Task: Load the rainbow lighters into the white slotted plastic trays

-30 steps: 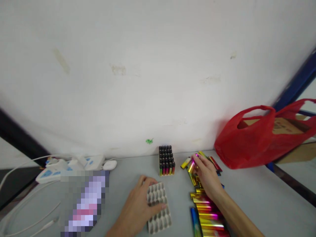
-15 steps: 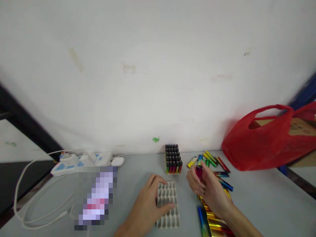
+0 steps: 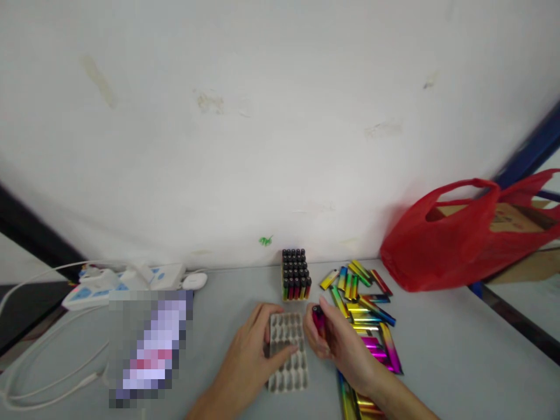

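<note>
My left hand (image 3: pixel 249 356) grips the left side of a pale grey tray (image 3: pixel 287 373) with rows of hollows, its thumb lying across the top. Just right of the tray, my right hand (image 3: pixel 336 344) is closed around a dark pink cylinder with a black top (image 3: pixel 319 319). Behind the tray stands a block of upright black-topped cylinders (image 3: pixel 296 274), packed in rows. Many shiny coloured cylinders (image 3: pixel 350 287) lie loose beyond and beside my right hand, partly hidden by it and the forearm.
A red bag (image 3: pixel 433 251) with a cardboard box in it stands at the right by the wall. On the left are a white power strip (image 3: pixel 126 283), white cables, a white charger (image 3: pixel 195 281) and a pixelated device (image 3: pixel 155 344).
My right hand has moved left with the pink cylinder, closer to the tray, uncovering more loose cylinders. My left hand keeps its hold on the tray. The view has shifted slightly.
</note>
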Demonstrator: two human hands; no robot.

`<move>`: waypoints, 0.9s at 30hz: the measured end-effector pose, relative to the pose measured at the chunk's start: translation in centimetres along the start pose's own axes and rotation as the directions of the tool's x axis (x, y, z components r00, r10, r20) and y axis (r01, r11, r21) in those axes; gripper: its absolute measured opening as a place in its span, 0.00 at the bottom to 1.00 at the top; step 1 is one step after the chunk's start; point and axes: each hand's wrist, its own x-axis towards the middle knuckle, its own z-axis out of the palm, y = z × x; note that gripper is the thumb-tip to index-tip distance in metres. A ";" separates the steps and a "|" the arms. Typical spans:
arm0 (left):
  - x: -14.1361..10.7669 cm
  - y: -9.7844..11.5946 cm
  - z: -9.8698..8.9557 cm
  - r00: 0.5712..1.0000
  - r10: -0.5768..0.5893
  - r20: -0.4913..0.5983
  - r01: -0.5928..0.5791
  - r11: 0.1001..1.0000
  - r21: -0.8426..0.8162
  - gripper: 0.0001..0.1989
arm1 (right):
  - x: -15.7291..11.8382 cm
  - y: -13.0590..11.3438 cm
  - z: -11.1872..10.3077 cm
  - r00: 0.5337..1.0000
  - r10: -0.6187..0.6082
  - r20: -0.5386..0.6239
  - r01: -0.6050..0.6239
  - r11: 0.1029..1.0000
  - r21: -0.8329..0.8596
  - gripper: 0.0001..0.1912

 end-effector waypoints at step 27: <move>-0.2 0.3 0.0 0.999 -0.019 0.043 0.017 0.999 0.046 0.20 | -0.4 0.3 0.9 0.973 0.231 -0.028 -0.225 0.964 0.140 0.34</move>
